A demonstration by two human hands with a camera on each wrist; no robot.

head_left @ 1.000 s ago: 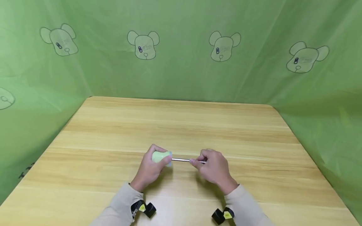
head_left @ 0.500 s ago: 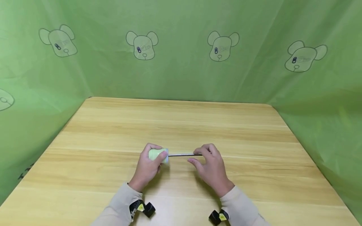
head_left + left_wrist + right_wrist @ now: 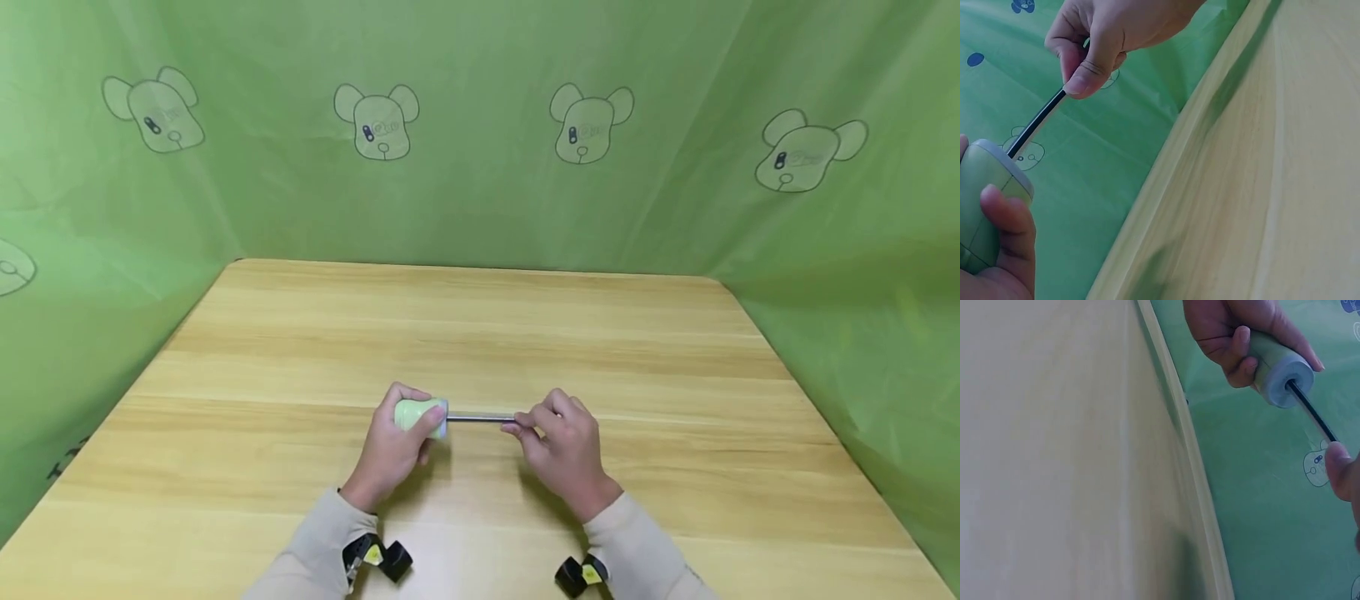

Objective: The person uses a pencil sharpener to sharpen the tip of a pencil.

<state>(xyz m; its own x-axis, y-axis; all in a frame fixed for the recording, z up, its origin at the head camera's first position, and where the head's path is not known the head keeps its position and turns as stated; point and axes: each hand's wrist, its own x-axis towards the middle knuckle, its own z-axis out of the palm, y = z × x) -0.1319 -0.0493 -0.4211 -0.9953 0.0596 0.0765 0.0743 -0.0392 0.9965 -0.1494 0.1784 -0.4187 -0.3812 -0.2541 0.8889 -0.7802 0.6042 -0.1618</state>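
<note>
My left hand [image 3: 393, 446] grips a light green pencil sharpener [image 3: 411, 413], a rounded cylinder with a pale blue-grey end face. A dark, slim pencil [image 3: 480, 418] runs level from the hole in that face towards the right. Thumb and fingers of my right hand [image 3: 566, 450] pinch its far end, which they hide. In the left wrist view the sharpener [image 3: 985, 206] is cut off by the frame edge and the pencil [image 3: 1038, 122] slants up to the right hand [image 3: 1107, 37]. The right wrist view shows the pencil [image 3: 1313, 412] entering the hole.
Both hands are above a light wooden table [image 3: 480, 333]. Green cloth [image 3: 480, 200] printed with bear heads hangs behind it and at the sides. A black camera [image 3: 393, 560] is strapped to the left wrist, and another camera [image 3: 572, 577] to the right.
Half a second ago my right thumb was apart from the pencil; now thumb and fingers pinch it again. Both hands have shifted slightly left since one second ago. The left hand has kept its grip.
</note>
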